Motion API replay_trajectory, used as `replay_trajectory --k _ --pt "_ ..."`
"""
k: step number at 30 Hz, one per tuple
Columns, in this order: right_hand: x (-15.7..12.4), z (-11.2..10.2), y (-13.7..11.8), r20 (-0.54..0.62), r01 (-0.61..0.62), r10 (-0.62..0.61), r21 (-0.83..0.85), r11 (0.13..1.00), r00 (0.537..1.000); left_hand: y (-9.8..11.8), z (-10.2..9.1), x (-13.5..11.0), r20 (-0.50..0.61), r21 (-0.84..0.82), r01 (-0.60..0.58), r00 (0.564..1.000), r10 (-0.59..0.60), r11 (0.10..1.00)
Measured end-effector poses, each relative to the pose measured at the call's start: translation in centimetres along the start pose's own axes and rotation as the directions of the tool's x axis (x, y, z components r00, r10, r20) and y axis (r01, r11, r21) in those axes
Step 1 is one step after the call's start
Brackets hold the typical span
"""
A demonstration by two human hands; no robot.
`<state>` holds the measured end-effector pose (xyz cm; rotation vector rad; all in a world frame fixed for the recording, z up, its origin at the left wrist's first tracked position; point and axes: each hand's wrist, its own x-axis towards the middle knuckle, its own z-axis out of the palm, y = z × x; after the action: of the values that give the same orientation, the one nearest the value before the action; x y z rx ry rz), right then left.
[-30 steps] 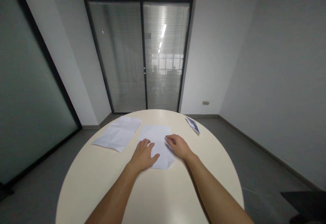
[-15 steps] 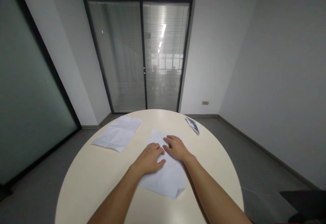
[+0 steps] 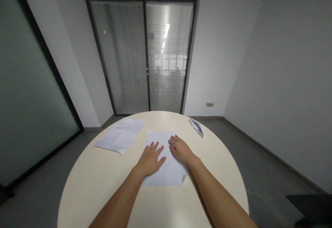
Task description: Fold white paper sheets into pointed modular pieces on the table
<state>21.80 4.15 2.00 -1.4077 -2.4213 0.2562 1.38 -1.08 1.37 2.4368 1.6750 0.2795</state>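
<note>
A white sheet of paper (image 3: 166, 176) lies on the round cream table (image 3: 98, 186), its near right corner curled up. Flat on the left half of the sheet rests my left hand (image 3: 150, 160), fingers spread and thumb out to the right. My right hand (image 3: 180, 149) lies palm down over the sheet's right edge, with its fingers stretched out and pointing left. Neither hand grips anything. My palms and forearms cover parts of the sheet's sides.
A creased white sheet (image 3: 120, 135) lies at the table's far left. Near the far right edge is a small folded paper (image 3: 197, 127) with a dark print. Beyond the table stands a glass door (image 3: 147, 55) with blinds. A dark object (image 3: 311, 205) shows at lower right.
The sheet under my hands has turned to lie straighter, its near edge now farther from me. My left hand's fingers have spread out. My right hand has shifted slightly right.
</note>
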Motion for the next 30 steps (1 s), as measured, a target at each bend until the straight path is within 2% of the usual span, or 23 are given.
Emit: replay_trajectory --k 3,5,7,9,13,17,20,23,25,28,30 --pt "-0.1 0.7 -0.9 0.076 0.229 -0.241 0.135 0.964 0.968 -0.7 0.4 0.3 -0.103 0.056 0.071 0.993 -0.065 0.996" --pt "-0.2 1.5 -1.2 0.127 0.266 -0.283 0.135 0.955 0.951 -1.2 0.5 0.6 -0.187 0.084 0.106 0.978 -0.089 0.991" --pt "-0.4 2.0 -1.1 0.160 0.239 -0.251 0.087 0.967 0.955 -1.4 0.4 0.7 -0.245 0.079 0.117 0.965 -0.094 0.990" --pt "-0.4 2.2 -0.6 0.160 0.183 -0.188 0.047 0.982 0.969 -1.4 0.4 0.7 -0.258 0.045 0.087 0.963 -0.072 0.995" --pt "-0.3 1.5 0.4 0.071 0.089 -0.088 -0.002 0.996 0.994 -1.1 0.7 0.7 -0.167 0.012 0.020 0.986 -0.018 1.000" --pt "-0.2 1.0 0.2 -0.017 0.188 -0.187 0.022 0.982 0.982 -1.2 0.9 0.8 -0.100 0.009 0.068 0.993 -0.066 0.998" --pt "-0.5 1.5 -0.5 0.017 0.256 -0.258 0.071 0.964 0.966 -1.4 0.8 0.9 -0.102 0.016 0.100 0.990 -0.098 0.995" --pt "-0.7 1.8 -1.2 0.051 0.211 -0.213 0.046 0.976 0.976 -1.5 0.6 0.9 -0.110 0.029 0.133 0.986 -0.129 0.991" --pt "-0.7 1.8 -1.5 0.025 0.189 -0.190 0.030 0.982 0.981 -1.5 0.6 0.9 -0.131 0.043 0.161 0.979 -0.154 0.986" --pt "-0.7 1.5 -1.7 -0.017 0.227 -0.227 0.033 0.973 0.974 -1.5 0.6 1.0 -0.163 0.065 0.203 0.968 -0.191 0.977" --pt "-0.6 1.5 -1.7 0.001 0.238 -0.239 0.037 0.970 0.971 -1.5 0.7 1.0 -0.170 0.076 0.229 0.962 -0.213 0.971"
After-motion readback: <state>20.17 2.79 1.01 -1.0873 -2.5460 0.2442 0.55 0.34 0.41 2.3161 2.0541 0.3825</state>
